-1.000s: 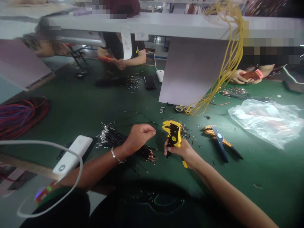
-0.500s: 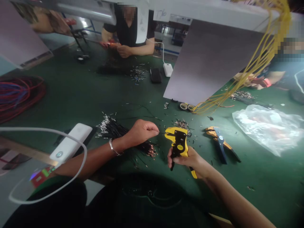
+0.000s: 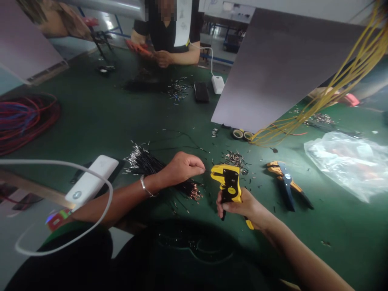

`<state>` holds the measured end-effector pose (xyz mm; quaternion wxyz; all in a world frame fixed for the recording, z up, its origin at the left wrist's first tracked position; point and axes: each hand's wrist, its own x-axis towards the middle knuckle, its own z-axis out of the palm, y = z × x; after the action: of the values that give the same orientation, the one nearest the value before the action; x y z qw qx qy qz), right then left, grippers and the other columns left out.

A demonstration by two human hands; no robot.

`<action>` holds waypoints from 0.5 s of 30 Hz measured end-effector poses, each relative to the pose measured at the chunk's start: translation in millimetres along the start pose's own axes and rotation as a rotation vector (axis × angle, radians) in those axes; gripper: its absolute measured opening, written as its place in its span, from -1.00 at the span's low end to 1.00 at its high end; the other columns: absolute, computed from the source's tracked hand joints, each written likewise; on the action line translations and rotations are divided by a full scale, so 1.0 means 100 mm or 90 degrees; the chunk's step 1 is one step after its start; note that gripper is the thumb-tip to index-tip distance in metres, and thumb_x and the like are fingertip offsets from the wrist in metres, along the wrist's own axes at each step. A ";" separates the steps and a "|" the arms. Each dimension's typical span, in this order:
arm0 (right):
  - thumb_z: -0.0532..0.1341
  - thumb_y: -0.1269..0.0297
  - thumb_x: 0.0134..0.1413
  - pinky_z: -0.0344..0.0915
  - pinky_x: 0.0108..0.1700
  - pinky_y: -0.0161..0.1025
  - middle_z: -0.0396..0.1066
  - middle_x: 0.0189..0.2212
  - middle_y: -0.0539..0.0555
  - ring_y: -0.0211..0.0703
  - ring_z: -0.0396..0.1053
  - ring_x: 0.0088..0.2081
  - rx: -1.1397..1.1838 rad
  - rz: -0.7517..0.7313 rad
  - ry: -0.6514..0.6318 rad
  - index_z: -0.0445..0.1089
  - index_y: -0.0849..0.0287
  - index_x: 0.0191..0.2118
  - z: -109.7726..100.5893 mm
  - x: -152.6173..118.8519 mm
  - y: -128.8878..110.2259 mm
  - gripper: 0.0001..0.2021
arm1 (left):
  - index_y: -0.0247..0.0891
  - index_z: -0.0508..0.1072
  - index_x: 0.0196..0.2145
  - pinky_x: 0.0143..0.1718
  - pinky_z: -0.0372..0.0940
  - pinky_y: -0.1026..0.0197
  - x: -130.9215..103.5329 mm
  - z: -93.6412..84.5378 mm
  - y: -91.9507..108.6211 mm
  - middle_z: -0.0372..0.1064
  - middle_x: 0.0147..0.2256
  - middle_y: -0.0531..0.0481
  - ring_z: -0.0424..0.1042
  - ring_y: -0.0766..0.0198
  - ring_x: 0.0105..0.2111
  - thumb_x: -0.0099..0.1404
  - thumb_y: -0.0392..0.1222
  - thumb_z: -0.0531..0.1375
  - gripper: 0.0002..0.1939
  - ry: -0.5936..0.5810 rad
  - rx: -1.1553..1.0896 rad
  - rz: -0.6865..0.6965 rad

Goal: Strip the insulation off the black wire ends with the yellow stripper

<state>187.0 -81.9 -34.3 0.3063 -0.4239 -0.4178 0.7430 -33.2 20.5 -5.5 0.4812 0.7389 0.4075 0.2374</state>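
My left hand [image 3: 187, 169] is closed in a pinch on a thin black wire [image 3: 207, 170], whose end points at the jaws of the wire stripper. My right hand [image 3: 238, 204] is wrapped round the handles of the yellow and black wire stripper [image 3: 231, 182], with the jaws facing left. Beneath my left wrist lies a bundle of black wires [image 3: 151, 163], silvery tips at its far left end and bare copper strands [image 3: 194, 190] at the near right end. Just behind the stripper is a heap of small cut-off ends [image 3: 235, 159].
A second wire stripper [image 3: 285, 182] and a clear plastic bag [image 3: 345, 165] lie to the right. Yellow wires [image 3: 327, 101] hang beside a grey panel [image 3: 273, 68]. Left are a white power bank [image 3: 92, 178] and coiled red-blue wires [image 3: 24, 121]. Across the table a co-worker [image 3: 169, 36] handles an orange-red tool.
My view has shifted slightly. The wire stripper's jaws appear a little more closed, and the gap between my left fingers and the jaws is slightly smaller. Both hands keep their holds.
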 end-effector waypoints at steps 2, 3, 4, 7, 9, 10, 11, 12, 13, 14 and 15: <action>0.37 0.21 -0.07 0.31 -0.34 -0.17 0.44 -0.53 0.04 -0.16 0.40 -0.47 -0.003 0.000 -0.007 0.38 0.24 -0.32 -0.01 0.00 0.02 -0.75 | -0.30 0.57 -0.50 -0.48 0.20 0.34 0.00 0.00 0.00 0.46 -0.56 0.04 0.35 0.38 -0.53 0.10 -0.23 0.19 -0.85 -0.001 -0.001 0.003; 0.37 0.21 -0.07 0.31 -0.34 -0.18 0.45 -0.53 0.05 -0.16 0.40 -0.47 -0.005 0.000 -0.011 0.38 0.24 -0.32 -0.02 0.01 0.02 -0.75 | -0.30 0.56 -0.50 -0.48 0.20 0.34 0.01 0.00 0.00 0.46 -0.57 0.04 0.35 0.39 -0.53 0.10 -0.23 0.19 -0.85 -0.003 -0.002 0.004; 0.37 0.21 -0.06 0.31 -0.33 -0.18 0.45 -0.53 0.05 -0.16 0.40 -0.47 -0.006 0.000 -0.015 0.38 0.25 -0.32 -0.02 0.01 0.03 -0.75 | -0.29 0.56 -0.51 -0.48 0.20 0.34 0.01 0.00 0.00 0.46 -0.57 0.04 0.35 0.39 -0.54 0.10 -0.23 0.19 -0.84 -0.004 -0.003 0.004; 0.36 0.21 -0.06 0.31 -0.34 -0.19 0.45 -0.54 0.05 -0.17 0.39 -0.48 -0.002 -0.005 -0.017 0.38 0.25 -0.33 0.00 0.01 0.01 -0.76 | -0.29 0.56 -0.50 -0.48 0.20 0.35 0.01 -0.01 0.01 0.45 -0.57 0.04 0.34 0.40 -0.54 0.10 -0.23 0.19 -0.84 -0.010 -0.005 0.002; 0.36 0.21 -0.07 0.31 -0.35 -0.19 0.45 -0.55 0.05 -0.17 0.38 -0.49 0.001 -0.004 -0.015 0.38 0.25 -0.34 0.01 0.01 -0.01 -0.76 | -0.30 0.56 -0.50 -0.48 0.20 0.35 0.00 -0.02 0.02 0.45 -0.57 0.04 0.34 0.39 -0.54 0.10 -0.23 0.19 -0.84 -0.012 -0.007 -0.002; 0.36 0.21 -0.07 0.31 -0.36 -0.19 0.44 -0.56 0.05 -0.17 0.38 -0.50 0.000 -0.004 -0.012 0.38 0.25 -0.35 0.02 0.01 -0.02 -0.77 | -0.30 0.56 -0.50 -0.49 0.20 0.35 0.00 -0.02 0.03 0.45 -0.58 0.04 0.34 0.39 -0.54 0.09 -0.23 0.19 -0.84 -0.012 -0.009 -0.003; 0.36 0.21 -0.07 0.31 -0.36 -0.18 0.44 -0.56 0.05 -0.17 0.38 -0.50 -0.002 -0.003 -0.010 0.39 0.25 -0.36 0.02 0.00 -0.03 -0.76 | -0.30 0.56 -0.51 -0.49 0.20 0.34 0.00 -0.02 0.04 0.45 -0.58 0.04 0.33 0.39 -0.55 0.09 -0.24 0.19 -0.85 -0.012 -0.011 -0.004; 0.37 0.20 -0.08 0.31 -0.36 -0.18 0.44 -0.56 0.05 -0.17 0.38 -0.50 -0.005 -0.001 -0.008 0.39 0.25 -0.36 0.03 0.00 -0.03 -0.76 | -0.30 0.57 -0.51 -0.50 0.20 0.34 0.00 -0.02 0.04 0.45 -0.58 0.04 0.33 0.39 -0.55 0.08 -0.24 0.19 -0.85 -0.012 -0.012 -0.004; 0.37 0.19 -0.08 0.31 -0.36 -0.18 0.44 -0.56 0.05 -0.17 0.38 -0.50 -0.006 0.001 -0.005 0.39 0.25 -0.37 0.03 0.00 -0.03 -0.76 | -0.30 0.57 -0.51 -0.50 0.20 0.34 0.00 -0.02 0.04 0.45 -0.58 0.04 0.34 0.39 -0.55 0.08 -0.24 0.19 -0.85 -0.013 -0.013 -0.004; 0.37 0.19 -0.08 0.31 -0.36 -0.18 0.44 -0.57 0.04 -0.17 0.37 -0.50 -0.008 0.002 -0.003 0.39 0.25 -0.37 0.03 0.00 -0.03 -0.75 | -0.29 0.57 -0.51 -0.49 0.20 0.34 0.00 -0.02 0.04 0.45 -0.58 0.04 0.34 0.39 -0.55 0.08 -0.24 0.19 -0.85 -0.012 -0.013 -0.005; 0.37 0.19 -0.08 0.31 -0.36 -0.19 0.44 -0.57 0.04 -0.17 0.37 -0.51 -0.008 0.004 0.000 0.38 0.24 -0.37 0.02 -0.01 -0.03 -0.75 | -0.29 0.57 -0.50 -0.48 0.21 0.34 0.00 -0.02 0.04 0.45 -0.57 0.04 0.34 0.39 -0.55 0.08 -0.24 0.19 -0.84 -0.012 -0.013 -0.005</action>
<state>185.4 -81.8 -30.6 0.3013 -0.4269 -0.4216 0.7411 -32.8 20.6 -1.2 0.4935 0.7345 0.4032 0.2332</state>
